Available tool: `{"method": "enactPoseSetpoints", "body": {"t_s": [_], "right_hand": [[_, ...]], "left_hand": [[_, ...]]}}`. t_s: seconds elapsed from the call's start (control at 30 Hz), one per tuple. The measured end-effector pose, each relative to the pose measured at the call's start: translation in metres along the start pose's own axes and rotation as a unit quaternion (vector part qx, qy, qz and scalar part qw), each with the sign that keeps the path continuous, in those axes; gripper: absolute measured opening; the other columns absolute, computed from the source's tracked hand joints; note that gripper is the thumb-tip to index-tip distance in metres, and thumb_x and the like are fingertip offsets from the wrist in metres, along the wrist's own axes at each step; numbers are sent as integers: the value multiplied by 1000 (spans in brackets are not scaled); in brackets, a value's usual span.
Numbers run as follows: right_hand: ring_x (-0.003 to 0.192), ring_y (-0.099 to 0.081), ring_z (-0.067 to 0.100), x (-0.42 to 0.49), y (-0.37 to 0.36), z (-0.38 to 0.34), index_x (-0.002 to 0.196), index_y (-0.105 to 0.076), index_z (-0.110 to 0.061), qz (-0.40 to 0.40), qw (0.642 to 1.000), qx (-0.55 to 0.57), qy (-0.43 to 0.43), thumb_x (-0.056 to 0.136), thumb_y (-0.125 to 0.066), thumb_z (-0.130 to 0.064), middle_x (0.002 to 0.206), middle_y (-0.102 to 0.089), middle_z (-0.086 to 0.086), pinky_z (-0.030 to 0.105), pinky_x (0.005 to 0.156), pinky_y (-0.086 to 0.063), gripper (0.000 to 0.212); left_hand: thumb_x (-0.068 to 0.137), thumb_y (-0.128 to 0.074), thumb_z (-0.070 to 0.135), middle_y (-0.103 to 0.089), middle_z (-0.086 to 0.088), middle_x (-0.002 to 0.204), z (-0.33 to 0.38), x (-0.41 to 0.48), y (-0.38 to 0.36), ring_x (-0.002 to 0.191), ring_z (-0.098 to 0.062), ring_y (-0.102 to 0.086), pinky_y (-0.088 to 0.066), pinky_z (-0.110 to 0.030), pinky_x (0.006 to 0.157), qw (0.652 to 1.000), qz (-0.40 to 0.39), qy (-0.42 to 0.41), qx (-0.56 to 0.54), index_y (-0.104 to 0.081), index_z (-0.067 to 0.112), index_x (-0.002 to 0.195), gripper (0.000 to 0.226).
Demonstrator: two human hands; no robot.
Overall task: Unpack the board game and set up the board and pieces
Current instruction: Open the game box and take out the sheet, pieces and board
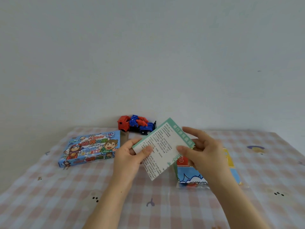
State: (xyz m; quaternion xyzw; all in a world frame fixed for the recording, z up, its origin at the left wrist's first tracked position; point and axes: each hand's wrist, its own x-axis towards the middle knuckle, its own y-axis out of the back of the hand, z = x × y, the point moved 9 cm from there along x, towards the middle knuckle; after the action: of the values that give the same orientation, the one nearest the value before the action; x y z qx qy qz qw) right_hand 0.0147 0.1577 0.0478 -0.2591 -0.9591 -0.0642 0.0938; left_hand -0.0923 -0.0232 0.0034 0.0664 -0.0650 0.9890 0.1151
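Item: rules sheet [160, 149], green-bordered and closely printed, held tilted above the checked cloth [66, 195] between both my hands. My left hand [130, 156] pinched its left edge, thumb on the printed face. My right hand [201, 149] pinched the right side, thumb on top and fingers behind. Item: game box [90, 148], lying flat on the cloth to the left, well apart from the sheet; a brown flap at its far right end looked open. Item: folded board [189, 176], lying on the cloth under and behind my right hand, largely hidden; a clear bag [193, 185] lay at its near edge, with something red inside that I could not make out. Item: red and blue toy truck [137, 123], at the far edge by the wall, not part of the game. Status, by my judgement: unpacking partly done, board not yet unfolded, pieces not yet out. Risks: the thin sheet could crease or tear if my two hands pulled apart. Laid down carelessly, it could cover the bag or slide off the soft, rumpled cloth. Small pieces tipped onto that cloth could roll into its folds.
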Motion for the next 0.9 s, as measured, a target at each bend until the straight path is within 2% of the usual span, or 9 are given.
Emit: {"method": "enactPoseSetpoints", "body": {"t_s": [0.13, 0.27, 0.4, 0.57, 0.63, 0.77, 0.9], "right_hand": [[42, -54, 2, -1, 4, -1, 105, -67, -22, 14, 1000, 0, 19, 79, -72, 1, 69, -74, -5, 12, 42, -40, 35], [47, -57, 0, -2, 3, -6, 95, -67, -32, 16, 999, -10, 49, 79, -72, 0, 66, -73, -10, 11, 46, -42, 36], [47, -55, 1, -3, 2, -9, 107, -65, -31, 6, 997, -31, 71, 80, -71, -2, 63, -70, -11, 10, 45, -41, 40], [49, -58, -1, -3, -3, -10, 110, -64, -29, -19, 996, -30, 82, 81, -69, 2, 62, -70, -18, 7, 47, -41, 43], [50, -59, -1, -3, -4, -10, 110, -65, -28, -19, 996, -32, 85, 81, -69, 3, 63, -70, -18, 7, 47, -41, 43], [57, -63, -2, -2, -1, -7, 110, -64, -31, -11, 995, -37, 88, 81, -69, 0, 66, -71, -20, 7, 49, -43, 43], [61, -65, -3, 0, 3, -2, 115, -65, -29, 4, 996, -40, 82, 82, -69, -2, 68, -71, -17, 9, 52, -47, 43]], "left_hand": [[78, -72, 5, -76, -3, 86, 3, -1, -3, 77, -16, -73, -56, -23, 57, 1000, -8, -23, 4, -64, 13, 103, 27], [77, -73, 13, -74, -8, 92, 6, -2, -1, 79, -16, -72, -56, -25, 58, 999, -4, -51, 18, -59, 16, 109, 35], [70, -73, 31, -73, 2, 93, 15, -3, 0, 82, -11, -71, -57, -26, 65, 996, -5, -82, 44, -59, 26, 109, 42], [72, -72, 29, -73, 8, 99, 19, -3, -3, 91, -8, -69, -55, -20, 66, 992, -23, -112, 48, -69, 28, 105, 34], [75, -70, 27, -72, 9, 104, 21, -4, -5, 97, -5, -67, -56, -21, 72, 988, -30, -134, 74, -67, 28, 111, 36], [87, -64, 25, -63, 14, 121, 28, -7, -10, 116, -2, -55, -51, -35, 95, 964, -27, -208, 162, -62, 24, 125, 39], [94, -55, 32, -53, 15, 135, 28, -13, -16, 129, 0, -43, -44, -38, 103, 937, -31, -255, 237, -51, 29, 136, 42]]}}
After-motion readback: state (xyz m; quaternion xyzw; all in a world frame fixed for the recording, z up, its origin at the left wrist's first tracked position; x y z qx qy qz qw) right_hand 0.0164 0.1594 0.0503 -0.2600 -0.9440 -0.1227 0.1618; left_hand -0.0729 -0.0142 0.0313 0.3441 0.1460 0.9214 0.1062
